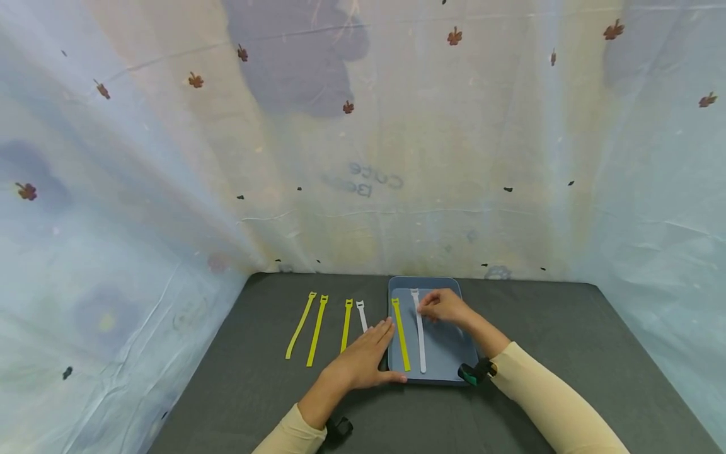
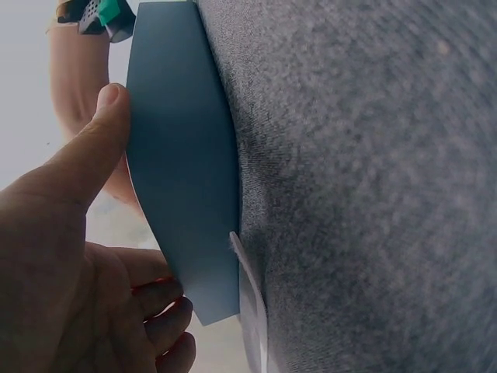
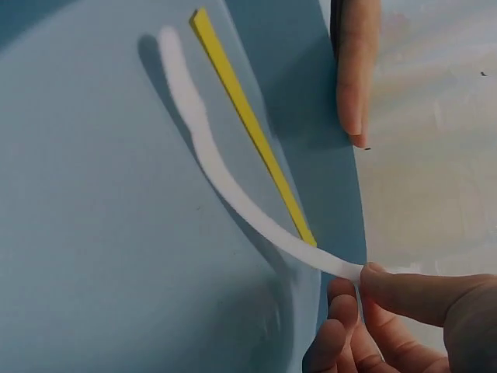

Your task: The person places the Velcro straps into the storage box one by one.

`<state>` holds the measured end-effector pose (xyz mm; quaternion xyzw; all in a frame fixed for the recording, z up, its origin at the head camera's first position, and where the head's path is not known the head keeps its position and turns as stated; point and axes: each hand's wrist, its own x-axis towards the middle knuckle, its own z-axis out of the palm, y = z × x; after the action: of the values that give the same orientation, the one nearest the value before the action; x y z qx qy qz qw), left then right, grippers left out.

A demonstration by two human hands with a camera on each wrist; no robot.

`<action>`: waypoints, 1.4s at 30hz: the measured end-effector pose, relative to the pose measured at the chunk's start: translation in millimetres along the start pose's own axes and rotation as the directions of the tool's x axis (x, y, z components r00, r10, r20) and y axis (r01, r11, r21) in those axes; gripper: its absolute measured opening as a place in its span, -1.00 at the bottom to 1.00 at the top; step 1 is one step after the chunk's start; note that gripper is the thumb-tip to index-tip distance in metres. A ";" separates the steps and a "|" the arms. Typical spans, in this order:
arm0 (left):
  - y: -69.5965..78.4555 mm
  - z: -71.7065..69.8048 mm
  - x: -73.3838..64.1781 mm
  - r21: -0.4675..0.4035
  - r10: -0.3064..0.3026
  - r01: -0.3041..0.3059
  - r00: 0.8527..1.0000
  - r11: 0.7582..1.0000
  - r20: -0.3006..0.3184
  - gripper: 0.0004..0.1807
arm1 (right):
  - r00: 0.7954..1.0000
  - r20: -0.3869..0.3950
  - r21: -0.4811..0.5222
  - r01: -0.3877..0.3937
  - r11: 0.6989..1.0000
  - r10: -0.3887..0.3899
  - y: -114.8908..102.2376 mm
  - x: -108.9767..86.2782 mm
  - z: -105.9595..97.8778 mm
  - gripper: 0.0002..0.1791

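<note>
A blue-grey tray (image 1: 454, 359) lies on the dark table, with a yellow cable tie (image 1: 401, 334) and a white cable tie (image 1: 421, 340) lengthwise in its left half. My right hand (image 1: 445, 306) pinches the slotted-head end of the white tie between thumb and fingertips. Seen from the right wrist, that white tie (image 3: 233, 194) bows upward toward the pinch, beside the flat yellow tie (image 3: 256, 136). My left hand (image 1: 363, 359) spans the tray's near left corner. Its fingers lie straight along the left rim, and its thumb (image 2: 109, 116) touches the near wall (image 2: 182, 155).
Left of the tray, several more ties lie on the table: yellow ties (image 1: 300, 325) and one white tie (image 1: 362, 315), partly hidden by my left hand. A patterned curtain (image 1: 431, 157) hangs behind and at both sides of the table (image 1: 539, 353).
</note>
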<state>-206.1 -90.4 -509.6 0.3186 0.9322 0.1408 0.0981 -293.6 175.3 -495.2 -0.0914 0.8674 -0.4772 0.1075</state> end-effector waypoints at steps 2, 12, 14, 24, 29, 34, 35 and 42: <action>-0.1 -0.3 -0.3 0.001 0.000 0.000 1.000 1.000 -0.002 0.25 | 1.000 0.001 0.000 -0.002 1.000 0.002 -0.2 2.2 1.8 -0.87; -1.3 0.6 0.7 0.003 0.000 0.000 1.000 1.000 0.003 0.26 | 0.997 -0.028 -0.025 -0.071 0.997 0.071 -2.0 9.1 11.8 -0.88; -1.8 1.3 0.9 0.006 -0.001 0.001 1.000 1.000 0.005 0.26 | 0.996 -0.029 -0.029 -0.085 0.996 0.084 -1.8 10.1 14.0 -0.88; -1.1 2.0 0.3 0.013 0.004 -0.004 1.000 1.000 -0.004 0.26 | 0.992 -0.029 -0.018 -0.123 0.992 0.123 -1.9 14.0 21.8 -0.90; -1.0 2.1 0.8 0.016 0.007 -0.007 1.000 1.000 -0.009 0.26 | 0.992 -0.044 -0.019 -0.115 0.993 0.114 -1.7 15.1 25.0 -0.91; -0.9 2.7 0.8 0.014 0.001 -0.001 1.000 1.000 -0.010 0.26 | 0.991 -0.057 -0.043 -0.121 0.992 0.118 0.1 17.0 26.9 -0.91; -0.9 2.7 0.8 0.015 0.000 0.001 1.000 1.000 -0.010 0.26 | 0.991 -0.057 -0.049 -0.120 0.992 0.117 0.4 17.2 27.1 -0.91; -1.6 3.7 1.2 0.010 0.000 0.000 1.000 1.000 -0.009 0.26 | 0.991 -0.053 -0.055 -0.124 0.991 0.121 4.2 20.8 27.4 -0.91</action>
<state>-207.0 -90.1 -513.8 0.3186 0.9333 0.1374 0.0923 -306.3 149.9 -515.1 -0.0294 0.8874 -0.4462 0.1123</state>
